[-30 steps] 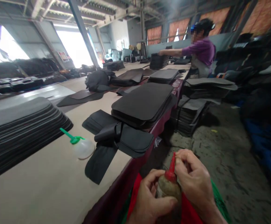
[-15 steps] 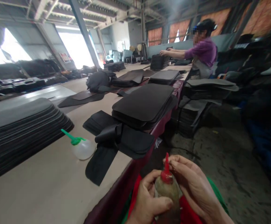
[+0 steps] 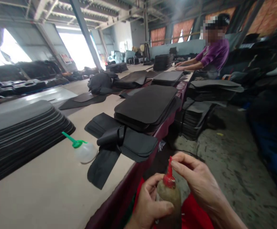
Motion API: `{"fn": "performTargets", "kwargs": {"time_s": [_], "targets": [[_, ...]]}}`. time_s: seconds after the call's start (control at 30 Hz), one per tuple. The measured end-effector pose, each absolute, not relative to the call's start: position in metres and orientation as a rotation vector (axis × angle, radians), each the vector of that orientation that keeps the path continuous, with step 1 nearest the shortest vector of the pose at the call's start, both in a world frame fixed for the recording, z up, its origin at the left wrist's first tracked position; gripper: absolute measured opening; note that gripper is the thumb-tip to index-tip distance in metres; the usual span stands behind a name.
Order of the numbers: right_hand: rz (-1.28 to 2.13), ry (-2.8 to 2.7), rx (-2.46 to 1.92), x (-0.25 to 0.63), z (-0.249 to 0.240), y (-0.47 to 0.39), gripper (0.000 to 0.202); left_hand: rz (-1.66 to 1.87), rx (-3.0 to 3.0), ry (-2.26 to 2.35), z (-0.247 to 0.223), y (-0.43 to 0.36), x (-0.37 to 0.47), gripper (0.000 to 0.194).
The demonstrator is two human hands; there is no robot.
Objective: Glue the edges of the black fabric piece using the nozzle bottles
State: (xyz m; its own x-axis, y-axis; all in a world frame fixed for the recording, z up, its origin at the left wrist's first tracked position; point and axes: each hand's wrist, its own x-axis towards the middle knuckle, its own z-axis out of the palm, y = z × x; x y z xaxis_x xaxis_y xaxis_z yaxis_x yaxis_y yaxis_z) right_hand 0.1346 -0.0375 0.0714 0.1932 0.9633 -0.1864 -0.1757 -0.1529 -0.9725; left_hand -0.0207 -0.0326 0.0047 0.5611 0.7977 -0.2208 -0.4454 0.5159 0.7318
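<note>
"What surfaces do we have around us?"

"On the near left we see a tall stack of dark sheets [image 3: 26, 127], smooth and greyish on top, its thin layered edges showing as bands down the side. The tabletop [image 3: 45, 200] is pale and flat, and a maroon cloth [image 3: 113, 198] hangs in soft folds along its right edge."

"And toward the middle?"

"There we find a pile of black sheets [image 3: 145, 105], matt, with rounded corners. Just nearer lie black strips [image 3: 105, 165] with rounded ends, fanned out around a curled band. Left of those stands a squat, whitish, translucent bottle [image 3: 84, 154] with a thin green spout [image 3: 69, 137]."

"How does the thing in our hands look?"

"Our brownish bottle [image 3: 173, 197] is dull and stained, round-shouldered, with a glossy red nozzle [image 3: 169, 180] tapering upward to a slim tip. We have it at the near right, off the table's edge, beside some red fabric [image 3: 195, 213]."

"And the hands themselves?"

"Our left hand [image 3: 149, 203] is clamped round the bottle, thumb across its front. Our right hand [image 3: 198, 178] has its thumb and fingertips drawn close at the nozzle's tip; whether they pinch it, we cannot tell."
</note>
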Motion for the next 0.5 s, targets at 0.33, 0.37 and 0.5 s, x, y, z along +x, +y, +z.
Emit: {"fn": "performTargets", "kwargs": {"time_s": [0.33, 0.37, 0.5], "targets": [[0.681, -1.150, -1.534, 0.137, 0.057, -0.041, 0.035, 0.866, 0.885, 0.703, 0.011, -0.024, -0.014, 0.053], [0.592, -1.177, -1.544, 0.137, 0.056, -0.041, 0.034, 0.859, 0.918, 0.733, 0.014, -0.023, -0.012, 0.052], [0.164, -1.326, -1.535, 0.135, 0.054, -0.041, 0.027, 0.877, 1.088, 0.837, 0.027, -0.022, -0.002, 0.051]]}}
